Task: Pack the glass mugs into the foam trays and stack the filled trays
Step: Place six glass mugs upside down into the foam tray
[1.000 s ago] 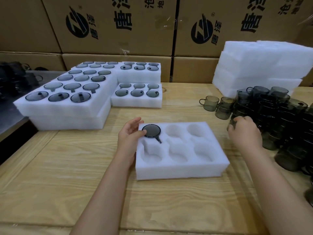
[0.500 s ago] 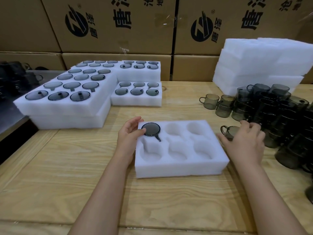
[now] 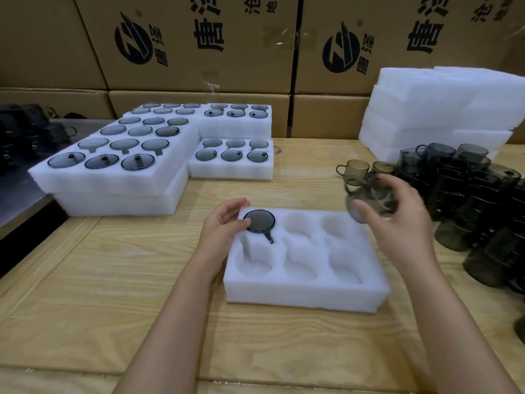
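A white foam tray (image 3: 306,294) with six pockets lies in front of me on the wooden table. One smoky glass mug (image 3: 259,221) sits in its far-left pocket, handle pointing toward me. My left hand (image 3: 220,228) rests against the tray's far-left corner, thumb touching that mug's rim. My right hand (image 3: 397,211) holds a second smoky mug (image 3: 366,199) in the air above the tray's far-right corner; the mug is blurred. A crowd of loose mugs (image 3: 468,194) stands at the right.
Filled foam trays (image 3: 113,177) are stacked at the back left, with a single filled tray (image 3: 231,170) beside them. A pile of blank foam trays (image 3: 443,106) stands at the back right. Cardboard boxes (image 3: 199,44) wall off the back. The table's left edge drops off.
My right hand has lifted a mug off the table beside the loose mugs and carried it up and left over the tray's far-right corner. My left hand has stayed put.
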A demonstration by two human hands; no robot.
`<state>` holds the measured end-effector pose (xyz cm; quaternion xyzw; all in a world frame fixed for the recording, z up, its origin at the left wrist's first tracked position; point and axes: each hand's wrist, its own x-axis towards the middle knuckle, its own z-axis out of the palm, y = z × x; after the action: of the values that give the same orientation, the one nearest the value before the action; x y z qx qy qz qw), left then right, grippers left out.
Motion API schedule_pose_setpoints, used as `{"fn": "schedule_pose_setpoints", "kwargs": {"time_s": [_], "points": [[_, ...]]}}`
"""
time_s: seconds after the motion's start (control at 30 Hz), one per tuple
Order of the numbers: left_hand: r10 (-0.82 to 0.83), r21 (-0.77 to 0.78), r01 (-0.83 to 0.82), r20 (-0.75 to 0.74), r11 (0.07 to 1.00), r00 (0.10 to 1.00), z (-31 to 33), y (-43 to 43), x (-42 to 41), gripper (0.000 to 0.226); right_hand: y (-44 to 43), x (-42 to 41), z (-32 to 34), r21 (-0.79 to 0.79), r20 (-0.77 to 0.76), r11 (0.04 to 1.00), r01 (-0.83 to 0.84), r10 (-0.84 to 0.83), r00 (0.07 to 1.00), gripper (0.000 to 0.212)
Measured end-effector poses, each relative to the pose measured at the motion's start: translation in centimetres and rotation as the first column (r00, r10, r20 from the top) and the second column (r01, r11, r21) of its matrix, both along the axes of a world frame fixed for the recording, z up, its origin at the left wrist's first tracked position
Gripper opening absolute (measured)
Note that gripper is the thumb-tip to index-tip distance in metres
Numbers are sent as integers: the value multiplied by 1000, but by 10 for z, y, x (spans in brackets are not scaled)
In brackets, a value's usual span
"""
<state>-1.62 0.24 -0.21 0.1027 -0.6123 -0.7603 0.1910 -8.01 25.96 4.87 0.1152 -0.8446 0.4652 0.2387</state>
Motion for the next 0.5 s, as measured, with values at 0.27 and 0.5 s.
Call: {"fn": "schedule_pose_setpoints", "kwargs": {"time_s": [0.27,0.5], "points": [[1,-352,-76,-210,933,978,20,6,13,34,-84,13,38,234,114,743,-627,620,777,57],[-155,-312,52,-315,949,936,37,12,19,36,-90,5,36,-240,236,586,-774,808,539,66]]}}
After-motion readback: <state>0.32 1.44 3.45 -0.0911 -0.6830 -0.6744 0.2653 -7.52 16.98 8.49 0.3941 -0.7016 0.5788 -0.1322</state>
